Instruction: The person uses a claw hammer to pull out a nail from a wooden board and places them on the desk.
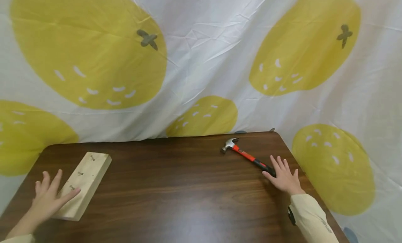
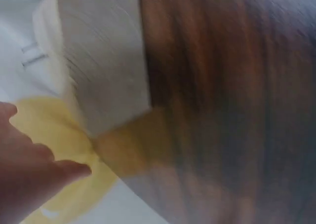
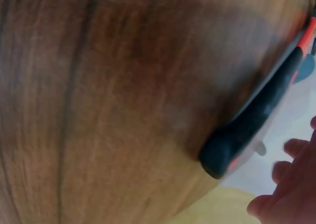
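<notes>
The left hand [image 1: 47, 200] has its fingers [image 1: 45, 180] spread apart and fairly straight, clamped on nothing, with the thumb stretched out to the right. Just right of these fingers a pale wooden block [image 1: 86, 183] lies on the desk [image 1: 176, 180], running from beside the palm to beyond the fingertips. In the head view the thumb crosses over the block; the left wrist view shows the block's end a little apart from the fingers. Three nails [image 1: 80, 173] stick up from its top face at a slant: one just beyond the thumb tip, one to the right of the index fingertip, one farther beyond and to the right.

The right hand [image 1: 286, 180] also holds its fingers apart, palm down, gripping nothing. Beyond and to the left of them lies a hammer [image 1: 249, 157], its black grip ending by the thumb and its metal head farthest from the fingers. In the head view the thumb overlaps the grip's end; the right wrist view shows a gap between grip and fingers.

Behind the right fingers comes a cream sleeve [image 1: 309, 215]. Past both sets of fingers hangs a white cloth [image 1: 201, 61] with yellow fruit shapes.
</notes>
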Available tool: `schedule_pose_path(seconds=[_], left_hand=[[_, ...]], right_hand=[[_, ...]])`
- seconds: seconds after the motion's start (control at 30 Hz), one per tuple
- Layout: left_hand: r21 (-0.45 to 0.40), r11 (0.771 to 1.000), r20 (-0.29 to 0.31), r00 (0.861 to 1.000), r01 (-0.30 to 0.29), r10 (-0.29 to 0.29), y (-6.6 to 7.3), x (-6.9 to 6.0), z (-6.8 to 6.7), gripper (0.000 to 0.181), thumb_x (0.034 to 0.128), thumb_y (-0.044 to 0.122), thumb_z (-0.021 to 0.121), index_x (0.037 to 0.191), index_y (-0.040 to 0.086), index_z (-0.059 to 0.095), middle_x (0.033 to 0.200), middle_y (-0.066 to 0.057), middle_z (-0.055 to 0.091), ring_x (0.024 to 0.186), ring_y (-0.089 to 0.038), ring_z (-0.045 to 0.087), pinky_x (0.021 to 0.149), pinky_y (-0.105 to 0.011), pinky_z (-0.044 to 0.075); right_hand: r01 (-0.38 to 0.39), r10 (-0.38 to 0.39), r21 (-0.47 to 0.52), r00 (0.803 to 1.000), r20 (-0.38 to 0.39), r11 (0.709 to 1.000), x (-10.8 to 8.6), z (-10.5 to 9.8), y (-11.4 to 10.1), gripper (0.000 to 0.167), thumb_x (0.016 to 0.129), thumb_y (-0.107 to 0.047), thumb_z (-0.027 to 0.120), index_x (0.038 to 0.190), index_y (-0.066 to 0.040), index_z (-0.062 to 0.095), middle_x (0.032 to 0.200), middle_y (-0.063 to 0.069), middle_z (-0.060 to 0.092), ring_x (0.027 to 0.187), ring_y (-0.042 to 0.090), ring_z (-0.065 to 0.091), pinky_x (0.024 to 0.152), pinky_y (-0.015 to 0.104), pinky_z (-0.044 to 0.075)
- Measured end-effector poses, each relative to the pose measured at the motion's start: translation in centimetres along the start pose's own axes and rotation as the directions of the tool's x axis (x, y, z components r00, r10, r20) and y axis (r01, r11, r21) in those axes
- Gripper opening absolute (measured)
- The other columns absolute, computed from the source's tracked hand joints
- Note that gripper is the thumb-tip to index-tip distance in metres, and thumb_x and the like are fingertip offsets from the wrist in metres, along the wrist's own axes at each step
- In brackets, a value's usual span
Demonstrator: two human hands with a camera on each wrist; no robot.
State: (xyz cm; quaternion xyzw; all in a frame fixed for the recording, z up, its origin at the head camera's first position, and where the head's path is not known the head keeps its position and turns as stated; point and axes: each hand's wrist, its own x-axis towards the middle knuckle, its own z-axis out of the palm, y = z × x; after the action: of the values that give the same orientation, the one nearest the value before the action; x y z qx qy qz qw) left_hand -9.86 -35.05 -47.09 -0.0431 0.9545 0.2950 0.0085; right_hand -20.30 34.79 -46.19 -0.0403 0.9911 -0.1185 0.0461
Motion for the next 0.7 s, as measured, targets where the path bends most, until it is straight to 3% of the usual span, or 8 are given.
schedule_pose_path(seconds=[0.17, 0.47, 0.6, 0.7], left_hand=[[-0.068, 0.998, 0.062, 0.998, 0.012, -0.008, -1.8, 0.0, 0.4, 0.096, 0.0887, 0.045, 0.049, 0.137, -0.011, -0.012, 0.130, -0.037, -0.033, 0.117, -0.060, -0.024, 0.084, -0.077, 0.002], [-0.057, 0.995, 0.207, 0.976, 0.086, -0.072, -2.3, 0.3, 0.8, 0.095, 0.0897, 0.046, 0.047, 0.135, -0.015, -0.010, 0.131, -0.048, 0.004, 0.115, -0.065, 0.013, 0.089, -0.071, 0.020], [-0.040, 0.996, 0.203, 0.977, 0.076, -0.067, -2.4, 0.2, 0.9, 0.089, 0.0908, 0.044, 0.046, 0.136, -0.015, -0.004, 0.131, -0.048, 0.009, 0.115, -0.064, 0.016, 0.088, -0.070, 0.021], [-0.023, 0.997, 0.197, 0.978, 0.067, -0.062, -2.3, 0.2, 0.8, 0.086, 0.0915, 0.042, 0.045, 0.136, -0.016, 0.000, 0.130, -0.047, 0.012, 0.114, -0.063, 0.018, 0.088, -0.070, 0.022]], right_hand=[[-0.009, 0.008, 0.021, 1.000, 0.021, 1.000, 0.1, 1.1, 0.5, 0.075, 0.090, -0.053, 0.041, 0.144, -0.007, 0.018, 0.145, 0.029, 0.017, 0.130, 0.049, 0.013, 0.090, 0.076, 0.002], [0.012, -0.014, -0.054, 0.999, -0.032, 0.998, 0.4, 2.8, 1.1, 0.061, 0.091, -0.037, 0.048, 0.138, -0.001, 0.032, 0.139, 0.029, 0.029, 0.124, 0.048, 0.029, 0.087, 0.070, 0.028], [0.011, -0.023, -0.103, 0.993, -0.118, 0.995, 0.4, 3.1, 1.0, 0.052, 0.088, -0.027, 0.055, 0.131, 0.000, 0.043, 0.123, 0.025, 0.048, 0.108, 0.043, 0.046, 0.073, 0.061, 0.040], [0.036, -0.064, -0.125, 0.971, -0.231, 0.992, 0.7, 3.4, 0.9, 0.039, 0.084, -0.017, 0.061, 0.117, 0.001, 0.053, 0.101, 0.021, 0.056, 0.093, 0.039, 0.053, 0.060, 0.054, 0.043]])
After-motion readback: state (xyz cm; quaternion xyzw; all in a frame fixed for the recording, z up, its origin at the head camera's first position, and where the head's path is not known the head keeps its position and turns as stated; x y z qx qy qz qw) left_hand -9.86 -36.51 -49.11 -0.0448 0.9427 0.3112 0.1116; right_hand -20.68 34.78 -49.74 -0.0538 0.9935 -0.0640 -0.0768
